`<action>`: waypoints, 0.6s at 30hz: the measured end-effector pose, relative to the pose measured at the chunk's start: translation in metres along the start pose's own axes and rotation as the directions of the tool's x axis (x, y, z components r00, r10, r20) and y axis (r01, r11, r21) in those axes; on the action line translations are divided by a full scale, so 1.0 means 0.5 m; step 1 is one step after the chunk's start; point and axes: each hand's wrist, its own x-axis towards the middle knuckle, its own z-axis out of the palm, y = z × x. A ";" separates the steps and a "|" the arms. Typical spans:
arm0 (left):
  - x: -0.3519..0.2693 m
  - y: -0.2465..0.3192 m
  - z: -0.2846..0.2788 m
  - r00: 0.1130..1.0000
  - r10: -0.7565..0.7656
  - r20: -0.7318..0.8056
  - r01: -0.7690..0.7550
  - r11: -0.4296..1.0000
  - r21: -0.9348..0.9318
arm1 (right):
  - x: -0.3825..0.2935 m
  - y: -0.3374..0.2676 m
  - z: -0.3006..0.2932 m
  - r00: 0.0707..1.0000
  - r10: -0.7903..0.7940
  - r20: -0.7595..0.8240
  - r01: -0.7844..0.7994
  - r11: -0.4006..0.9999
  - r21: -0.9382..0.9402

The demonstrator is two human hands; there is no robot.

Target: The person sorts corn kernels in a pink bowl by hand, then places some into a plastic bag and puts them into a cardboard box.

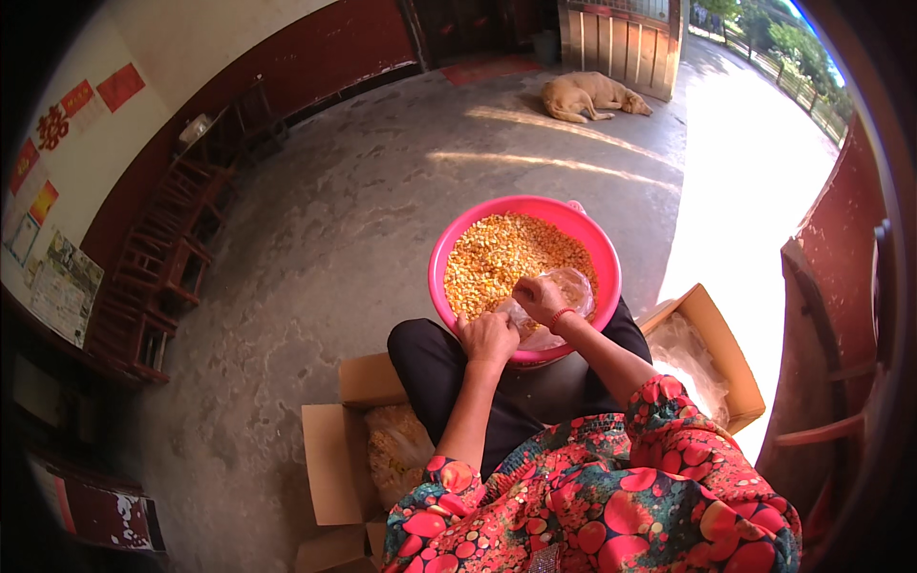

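A pink plastic basin [438, 286] of dried yellow corn kernels [494, 251] rests at my knees. On the kernels, by the near rim, lies a clear plastic bag [577, 290] with its mouth spread. My left hand [491, 338] is at the near left rim, its fingers closed on the bag's edge. Over the bag is my right hand [542, 299], fingers curled together; whether it grips film or kernels is hidden. A red bracelet [561, 319] circles the right wrist.
An open cardboard box [337, 465] at my left holds bagged corn [400, 448]. Another cardboard box [731, 358] at my right contains clear plastic bags [688, 351]. A tan dog [591, 94] lies near the wooden door [620, 50]. Wooden chairs [172, 265] line the left wall.
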 end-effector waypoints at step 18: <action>0.003 -0.012 0.026 0.970 0.157 -0.187 -0.142 0.986 0.090 | 0.160 -0.101 0.131 0.840 0.272 0.470 -0.019 0.880 -0.475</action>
